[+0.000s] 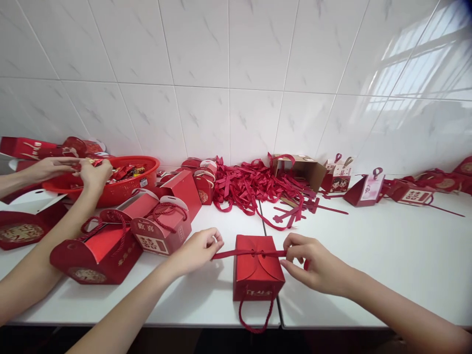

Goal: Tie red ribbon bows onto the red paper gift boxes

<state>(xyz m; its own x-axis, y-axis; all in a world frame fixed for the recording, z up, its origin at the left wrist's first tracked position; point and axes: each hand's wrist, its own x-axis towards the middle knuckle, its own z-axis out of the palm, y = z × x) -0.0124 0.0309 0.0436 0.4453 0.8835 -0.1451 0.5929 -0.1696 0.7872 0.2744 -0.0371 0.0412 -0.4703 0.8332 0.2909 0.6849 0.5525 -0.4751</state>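
A small red gift box (254, 273) stands upright near the front edge of the white table. Across its top runs a dark red ribbon (236, 253), crossed over itself at the two holes in the middle. My left hand (197, 250) pinches one end of the ribbon to the left of the box. On the other side my right hand (306, 258) pinches the opposite end. The ribbon is stretched nearly straight between them. A twisted cord handle (256, 327) hangs down the front of the box and over the table edge.
To the left, another person's hands (94, 177) hold wrapped sweets over a red plastic basket (127, 189). Several red gift boxes (99, 250) stand between us. Behind lies a heap of red ribbons (247, 184) beside an open cardboard box (300, 172). Triangular boxes (365, 191) stand back right.
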